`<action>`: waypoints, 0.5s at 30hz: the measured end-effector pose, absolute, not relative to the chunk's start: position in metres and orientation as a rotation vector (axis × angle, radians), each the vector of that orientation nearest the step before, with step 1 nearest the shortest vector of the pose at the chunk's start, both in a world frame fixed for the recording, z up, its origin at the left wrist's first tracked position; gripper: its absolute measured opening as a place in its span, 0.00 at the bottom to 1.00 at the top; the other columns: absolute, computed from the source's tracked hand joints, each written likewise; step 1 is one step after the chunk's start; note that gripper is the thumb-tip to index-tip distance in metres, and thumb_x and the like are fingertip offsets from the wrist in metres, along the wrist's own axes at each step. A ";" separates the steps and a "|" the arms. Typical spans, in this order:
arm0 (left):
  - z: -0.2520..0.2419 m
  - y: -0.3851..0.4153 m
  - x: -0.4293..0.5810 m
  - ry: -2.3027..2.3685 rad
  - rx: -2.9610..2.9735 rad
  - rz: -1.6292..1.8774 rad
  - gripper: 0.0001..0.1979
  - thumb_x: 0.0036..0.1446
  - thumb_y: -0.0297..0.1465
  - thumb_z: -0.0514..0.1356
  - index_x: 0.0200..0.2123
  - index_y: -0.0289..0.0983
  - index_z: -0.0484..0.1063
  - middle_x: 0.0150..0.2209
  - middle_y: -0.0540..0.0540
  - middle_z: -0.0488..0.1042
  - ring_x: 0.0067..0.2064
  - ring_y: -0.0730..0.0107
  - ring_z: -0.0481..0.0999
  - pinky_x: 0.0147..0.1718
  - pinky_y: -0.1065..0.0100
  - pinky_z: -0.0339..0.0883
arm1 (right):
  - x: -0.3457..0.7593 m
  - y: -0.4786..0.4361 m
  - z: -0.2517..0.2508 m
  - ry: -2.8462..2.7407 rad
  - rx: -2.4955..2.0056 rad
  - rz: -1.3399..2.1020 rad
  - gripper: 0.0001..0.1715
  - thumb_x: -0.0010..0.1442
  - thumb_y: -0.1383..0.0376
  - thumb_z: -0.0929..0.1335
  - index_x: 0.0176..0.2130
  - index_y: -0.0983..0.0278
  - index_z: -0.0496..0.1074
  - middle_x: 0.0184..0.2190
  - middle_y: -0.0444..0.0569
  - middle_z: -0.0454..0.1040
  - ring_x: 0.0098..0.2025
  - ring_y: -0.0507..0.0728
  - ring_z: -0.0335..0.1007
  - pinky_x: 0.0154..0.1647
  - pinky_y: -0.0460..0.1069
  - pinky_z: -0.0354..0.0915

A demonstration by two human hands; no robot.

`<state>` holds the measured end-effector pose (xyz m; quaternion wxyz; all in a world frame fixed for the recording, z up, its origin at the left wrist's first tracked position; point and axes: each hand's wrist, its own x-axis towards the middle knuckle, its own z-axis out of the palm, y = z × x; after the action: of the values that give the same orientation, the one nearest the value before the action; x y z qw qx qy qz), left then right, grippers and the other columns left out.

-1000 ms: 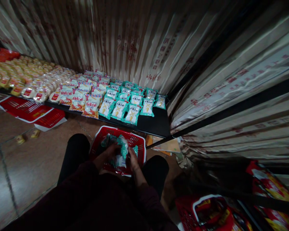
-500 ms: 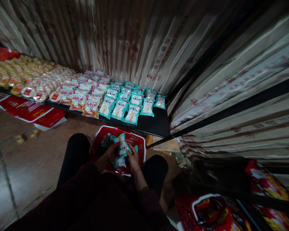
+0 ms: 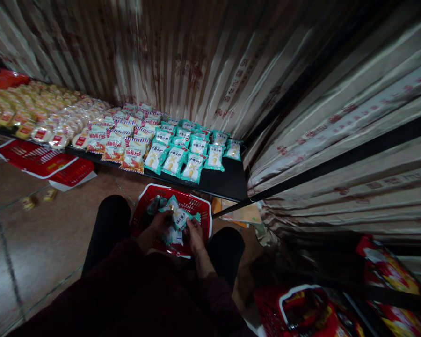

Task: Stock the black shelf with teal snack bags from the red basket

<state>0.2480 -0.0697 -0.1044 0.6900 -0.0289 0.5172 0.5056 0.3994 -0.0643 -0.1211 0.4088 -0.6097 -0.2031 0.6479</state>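
Observation:
A teal-and-white snack packet (image 3: 179,216) is held over the red basket (image 3: 205,206) between my knees. My left hand (image 3: 161,223) grips its left side, and my right hand (image 3: 194,230) closes on its right edge. More teal packets (image 3: 174,237) lie beneath it in the basket, partly hidden by my hands. In front of the basket, rows of the same teal snack packets (image 3: 174,160) stand on a black shelf (image 3: 224,180), leaning back against each other.
Left of the teal rows are red-and-white packets (image 3: 132,153) and round wrapped cakes (image 3: 58,135). Another red basket (image 3: 38,159) sits under the shelf, with small yellow pieces (image 3: 28,202) on the floor. A black bar (image 3: 284,187) crosses at right, above a further red basket (image 3: 277,309).
The held packet has turned, its top tipping to the left, and has dropped slightly. Both hands keep hold of it. The shelf rows look the same.

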 end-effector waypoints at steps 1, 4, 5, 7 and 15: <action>-0.103 -0.071 0.248 1.152 -0.085 1.134 0.03 0.54 0.26 0.57 0.33 0.35 0.68 0.25 0.50 0.73 0.27 0.73 0.73 0.28 0.72 0.67 | 0.399 -0.066 -0.119 -0.505 -1.539 1.673 0.29 0.41 0.56 0.75 0.43 0.59 0.68 0.34 0.43 0.75 0.33 0.54 0.72 0.32 0.48 0.69; -0.098 -0.075 0.248 1.134 -0.113 1.133 0.03 0.54 0.26 0.56 0.33 0.35 0.69 0.26 0.50 0.73 0.28 0.72 0.74 0.30 0.71 0.69 | 0.397 -0.069 -0.112 -0.515 -1.485 1.801 0.23 0.42 0.54 0.74 0.38 0.59 0.69 0.33 0.44 0.76 0.31 0.54 0.72 0.29 0.49 0.69; -0.097 -0.077 0.248 1.131 -0.114 1.131 0.03 0.54 0.26 0.56 0.33 0.35 0.69 0.26 0.49 0.73 0.29 0.72 0.74 0.31 0.71 0.69 | 0.396 -0.069 -0.110 -0.522 -1.461 1.825 0.22 0.43 0.54 0.74 0.37 0.59 0.70 0.34 0.44 0.76 0.31 0.54 0.72 0.29 0.49 0.69; -0.096 -0.079 0.248 1.128 -0.107 1.127 0.03 0.54 0.26 0.57 0.34 0.35 0.69 0.28 0.48 0.74 0.30 0.71 0.75 0.33 0.70 0.70 | 0.395 -0.069 -0.107 -0.540 -1.419 1.833 0.22 0.43 0.54 0.74 0.38 0.58 0.69 0.38 0.45 0.76 0.34 0.55 0.73 0.29 0.48 0.69; -0.094 -0.080 0.237 1.128 -0.056 1.183 0.11 0.56 0.37 0.58 0.41 0.39 0.69 0.35 0.48 0.74 0.36 0.70 0.76 0.37 0.69 0.70 | 0.395 -0.065 -0.105 -0.570 -1.361 1.707 0.29 0.43 0.55 0.74 0.44 0.57 0.67 0.41 0.46 0.76 0.40 0.57 0.74 0.35 0.50 0.70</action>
<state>0.2371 -0.0797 -0.0935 0.6839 -0.0251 0.5031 0.5278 0.3955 -0.0649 -0.1050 0.4283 -0.5452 -0.2281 0.6836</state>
